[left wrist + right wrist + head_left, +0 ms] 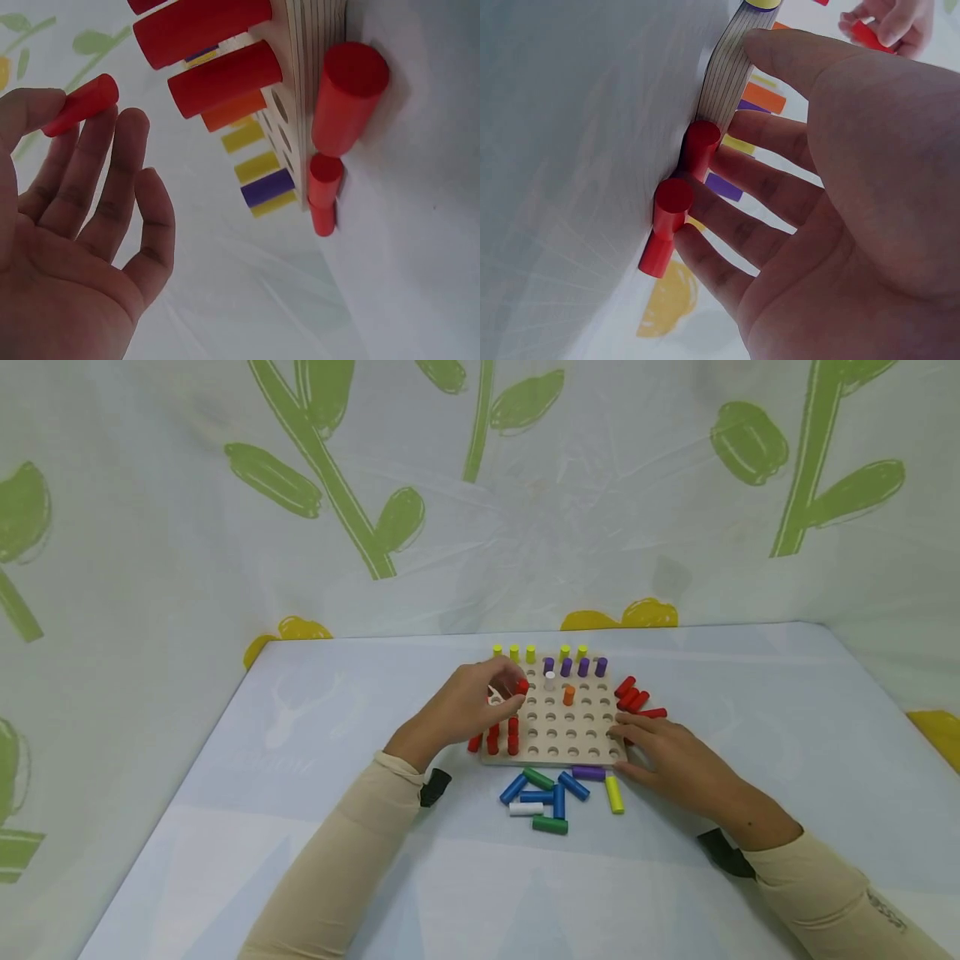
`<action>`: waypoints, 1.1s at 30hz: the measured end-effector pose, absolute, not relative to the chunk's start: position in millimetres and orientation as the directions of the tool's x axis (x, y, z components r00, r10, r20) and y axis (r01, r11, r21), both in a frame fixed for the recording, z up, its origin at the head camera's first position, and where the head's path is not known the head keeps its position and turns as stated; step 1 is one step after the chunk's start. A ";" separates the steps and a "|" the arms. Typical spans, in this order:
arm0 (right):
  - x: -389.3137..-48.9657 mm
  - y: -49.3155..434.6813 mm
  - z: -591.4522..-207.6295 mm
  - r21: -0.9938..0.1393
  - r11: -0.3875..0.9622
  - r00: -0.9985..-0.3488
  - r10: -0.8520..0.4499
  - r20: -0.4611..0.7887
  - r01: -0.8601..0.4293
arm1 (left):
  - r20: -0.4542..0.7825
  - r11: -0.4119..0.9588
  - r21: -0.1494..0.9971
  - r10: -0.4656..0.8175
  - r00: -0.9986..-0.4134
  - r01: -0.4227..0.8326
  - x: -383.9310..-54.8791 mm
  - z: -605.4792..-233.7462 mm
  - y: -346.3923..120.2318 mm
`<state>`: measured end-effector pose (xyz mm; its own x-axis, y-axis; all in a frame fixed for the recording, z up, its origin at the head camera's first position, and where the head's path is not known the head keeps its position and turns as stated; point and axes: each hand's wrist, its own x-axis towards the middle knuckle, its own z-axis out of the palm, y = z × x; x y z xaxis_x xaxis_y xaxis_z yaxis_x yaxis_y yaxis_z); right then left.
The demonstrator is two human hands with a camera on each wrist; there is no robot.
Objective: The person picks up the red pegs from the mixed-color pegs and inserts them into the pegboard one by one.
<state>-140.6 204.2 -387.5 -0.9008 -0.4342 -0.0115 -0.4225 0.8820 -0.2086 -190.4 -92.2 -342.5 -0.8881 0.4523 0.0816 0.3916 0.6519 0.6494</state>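
Observation:
My left hand (468, 700) is over the left part of a pale wooden pegboard (542, 724). Between thumb and fingertips it pinches a red peg (84, 105), held clear of the board. At the board's right edge rests my right hand (671, 762), fingers loosely extended along the side. Its thumb (780, 56) touches the layered edge, and loose red pegs (673, 202) lie by the fingertips. Red pegs (513, 737) stand at the board's left. Yellow pegs (530, 653) and purple pegs (583, 667) line the back, with a white peg (550, 681) and an orange peg (569, 695) before them.
Loose blue pegs (574, 786), green pegs (550, 825), a white peg (526, 809), a purple peg (588, 773) and a yellow peg (615, 795) lie in front of the board. More red pegs (634, 700) lie to its right. A leaf-patterned sheet (585, 527) hangs behind the table.

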 end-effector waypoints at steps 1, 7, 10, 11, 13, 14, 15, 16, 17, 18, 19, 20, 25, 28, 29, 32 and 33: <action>-140.6 204.1 -387.5 -0.209 0.883 -0.902 -0.433 -0.013 -0.421 | 0.079 0.652 0.651 0.452 -0.889 0.389 -190.3 -342.7 -90.9; -140.6 203.6 -387.1 -0.213 0.883 -0.902 -0.431 -0.016 -0.418 | 0.030 0.675 0.650 0.436 -0.899 0.349 -187.8 -344.3 -85.3; -140.6 203.0 -386.6 -0.214 0.884 -0.903 -0.429 -0.020 -0.415 | 0.000 0.688 0.647 0.433 -0.902 0.330 -186.8 -345.6 -84.1; -140.5 202.8 -386.3 -0.213 0.885 -0.904 -0.427 -0.021 -0.413 | -0.011 0.691 0.647 0.432 -0.902 0.323 -186.6 -346.3 -83.8; -140.5 202.6 -385.9 -0.212 0.886 -0.905 -0.425 -0.021 -0.412 | -0.031 0.695 0.649 0.431 -0.902 0.309 -186.7 -347.9 -83.4; -140.5 202.5 -385.7 -0.212 0.887 -0.905 -0.425 -0.022 -0.411 | -0.042 0.695 0.652 0.431 -0.901 0.302 -186.8 -348.8 -83.2; -140.5 202.5 -385.5 -0.211 0.886 -0.905 -0.426 -0.021 -0.412 | -0.054 0.696 0.656 0.430 -0.901 0.293 -186.9 -349.7 -83.0; -140.3 202.6 -385.4 -0.211 0.887 -0.905 -0.425 -0.021 -0.412 | -0.065 0.696 0.660 0.429 -0.901 0.284 -187.2 -350.6 -82.9; -140.3 202.6 -385.3 -0.211 0.887 -0.905 -0.425 -0.021 -0.411 | -0.074 0.694 0.664 0.430 -0.900 0.277 -187.3 -351.6 -82.6; -140.2 202.7 -385.3 -0.211 0.887 -0.905 -0.424 -0.022 -0.411 | -0.084 0.692 0.670 0.430 -0.899 0.268 -187.6 -352.6 -82.5; -140.1 202.7 -385.3 -0.211 0.887 -0.905 -0.424 -0.022 -0.410 | -0.095 0.690 0.675 0.431 -0.898 0.260 -187.6 -353.7 -82.3; -140.0 202.8 -385.4 -0.211 0.887 -0.905 -0.424 -0.023 -0.410 | -0.100 0.689 0.678 0.433 -0.896 0.257 -187.9 -355.0 -82.0; -140.4 203.1 -385.9 -0.209 0.887 -0.905 -0.425 -0.023 -0.411 | -0.106 0.684 0.681 0.446 -0.889 0.262 -188.8 -359.3 -80.7; -141.1 202.8 -386.0 -0.211 0.888 -0.906 -0.423 -0.027 -0.409 | -0.111 0.690 0.675 0.447 -0.888 0.262 -188.9 -359.9 -79.5; -141.3 202.7 -386.1 -0.211 0.888 -0.906 -0.422 -0.029 -0.408 | -0.115 0.693 0.673 0.445 -0.888 0.260 -188.9 -360.2 -79.0; -141.6 202.5 -386.1 -0.212 0.888 -0.906 -0.422 -0.028 -0.407 | -0.133 0.705 0.663 0.441 -0.887 0.251 -189.2 -360.9 -77.6; -141.6 202.5 -386.2 -0.211 0.888 -0.906 -0.423 -0.028 -0.408 | -0.136 0.709 0.659 0.440 -0.888 0.250 -189.3 -361.3 -77.1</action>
